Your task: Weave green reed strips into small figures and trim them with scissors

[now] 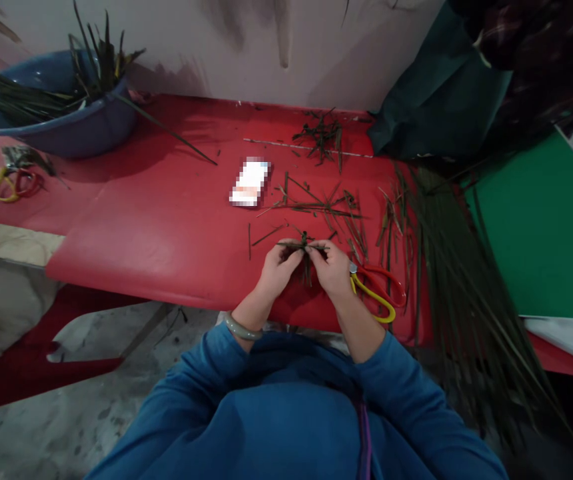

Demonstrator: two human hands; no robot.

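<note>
Head cam: L hand [277, 268], R hand [335, 270] both pinch-tight on leaf bundle [305, 248] above red table [166, 233]; scissors [384, 288] nearby.

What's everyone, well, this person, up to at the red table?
A person in blue sleeves works at a red table. The left hand and right hand pinch a small leaf bundle between the fingertips, just above the table. Scissors lie beside the right hand. Scraps are scattered beyond the hands, long leaves are piled to the right, and a basin at far left holds more.
</note>
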